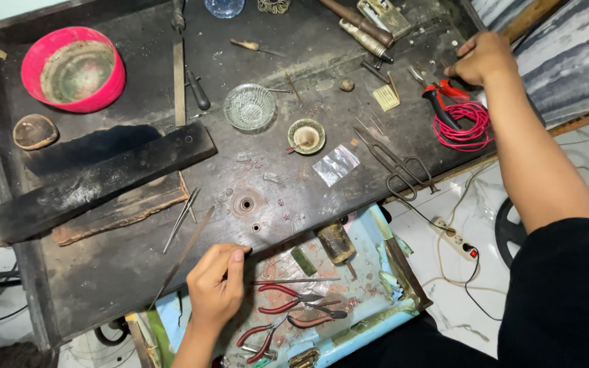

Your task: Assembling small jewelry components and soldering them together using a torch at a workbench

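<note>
The red-handled pliers lie at the bench's far right edge beside a red wire coil. The right hand rests loosely curled just above them, seemingly grasping nothing. A clean pickup means gripping both handles clear of the wire. The left hand, empty, pinches the workbench front edge.

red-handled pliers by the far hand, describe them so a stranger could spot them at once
Start at the dark workbench and go to its far right corner, where the right hand rests. Just below that hand lie the pliers, touching a coil of red wire. They are the only red-handled tool on the benchtop itself.
</note>
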